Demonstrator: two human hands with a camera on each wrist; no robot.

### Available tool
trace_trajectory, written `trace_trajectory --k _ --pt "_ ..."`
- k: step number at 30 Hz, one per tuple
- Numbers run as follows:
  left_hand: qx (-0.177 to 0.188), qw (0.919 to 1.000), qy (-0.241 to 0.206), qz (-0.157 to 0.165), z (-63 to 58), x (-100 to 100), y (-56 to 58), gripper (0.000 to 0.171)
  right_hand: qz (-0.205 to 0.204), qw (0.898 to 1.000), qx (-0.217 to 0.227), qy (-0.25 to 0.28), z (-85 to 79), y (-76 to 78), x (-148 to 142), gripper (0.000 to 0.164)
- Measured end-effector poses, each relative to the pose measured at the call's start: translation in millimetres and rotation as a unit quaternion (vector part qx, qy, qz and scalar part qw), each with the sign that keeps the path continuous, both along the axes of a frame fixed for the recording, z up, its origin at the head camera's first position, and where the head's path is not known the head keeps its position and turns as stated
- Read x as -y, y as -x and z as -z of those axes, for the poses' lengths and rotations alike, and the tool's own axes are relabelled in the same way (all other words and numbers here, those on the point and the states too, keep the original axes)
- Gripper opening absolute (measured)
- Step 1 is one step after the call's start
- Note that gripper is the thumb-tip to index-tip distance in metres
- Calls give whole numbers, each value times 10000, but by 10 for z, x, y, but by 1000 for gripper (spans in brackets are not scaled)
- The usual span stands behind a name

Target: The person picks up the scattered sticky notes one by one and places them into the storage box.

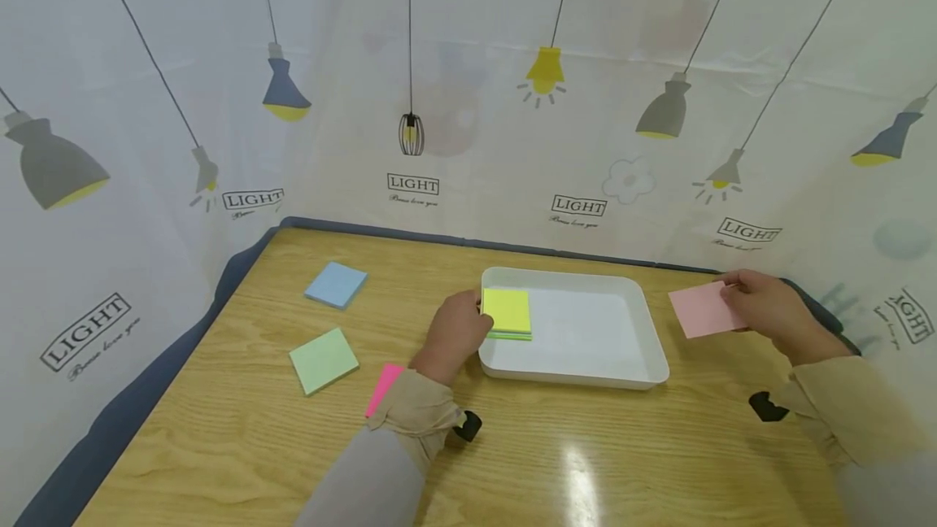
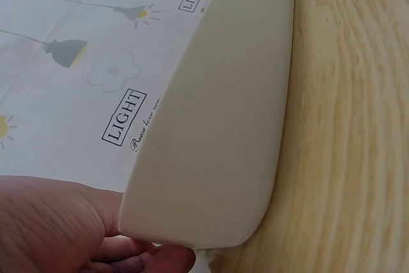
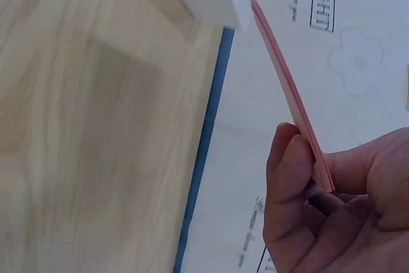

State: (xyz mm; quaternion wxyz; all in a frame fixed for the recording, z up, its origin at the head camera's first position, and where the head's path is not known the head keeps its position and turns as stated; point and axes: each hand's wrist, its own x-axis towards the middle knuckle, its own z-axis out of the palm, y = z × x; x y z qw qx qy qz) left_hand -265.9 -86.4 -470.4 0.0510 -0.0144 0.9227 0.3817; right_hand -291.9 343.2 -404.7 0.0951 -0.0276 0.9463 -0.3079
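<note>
My left hand (image 1: 455,328) grips the left rim of a white tray (image 1: 578,376); in the left wrist view the thumb passes behind the tray wall (image 2: 211,126) and the fingers curl outside it. Inside the tray, at its left end beside that hand, lies a stack of sticky notes with a yellow pad (image 1: 507,310) on top and green and blue edges under it. My right hand (image 1: 772,311) pinches a light pink sticky note pad (image 1: 704,310) in the air right of the tray. The right wrist view shows this pink pad (image 3: 287,84) edge-on between thumb and fingers.
On the wooden table (image 1: 241,429), left of the tray, lie a blue sticky note pad (image 1: 336,285), a light green pad (image 1: 324,361) and a bright pink pad (image 1: 384,389) partly hidden by my left sleeve. A curtain printed with lamps (image 1: 483,104) hangs behind the table.
</note>
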Motion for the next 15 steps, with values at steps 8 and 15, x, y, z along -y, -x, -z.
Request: trace_trajectory --k 8,15 --pt "7 10000 46 2 -10 9 -8 25 -123 9999 -92 40 -159 137 476 46" --pt "-85 9998 135 99 -7 5 -12 24 -203 9993 -81 287 -265 199 849 38"
